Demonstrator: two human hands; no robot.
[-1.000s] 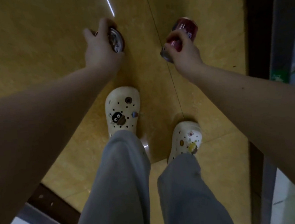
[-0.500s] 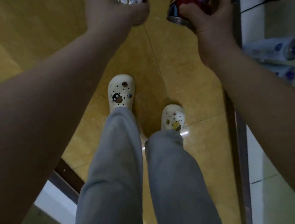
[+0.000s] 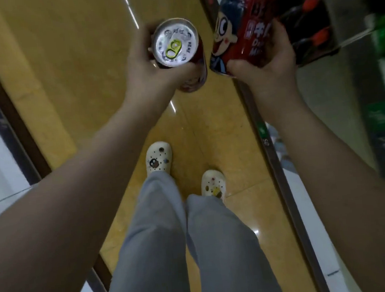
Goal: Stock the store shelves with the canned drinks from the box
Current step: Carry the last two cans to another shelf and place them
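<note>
Left hand [image 3: 143,66] gripping a silver-topped red metal can [image 3: 176,46], right hand [image 3: 271,69] a cartoon-faced red metal can [image 3: 245,24]: both should be stood upright on the pale store shelf [image 3: 319,92] at right.

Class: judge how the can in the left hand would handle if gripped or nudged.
The can looks like rigid metal, so probably stiff. Its pull tab lies flat, unopened, so likely full and fairly heavy. Laid sideways, its round body would probably roll.

1. Loose light-grey trousers [image 3: 167,241], wide in the leg, draped over the shoe tops.
2. Cream perforated left clog [image 3: 159,159] and right clog [image 3: 213,182], each studded with small colourful charms.
3. Bare left hand [image 3: 142,64], right hand [image 3: 271,69] and forearms.
</note>
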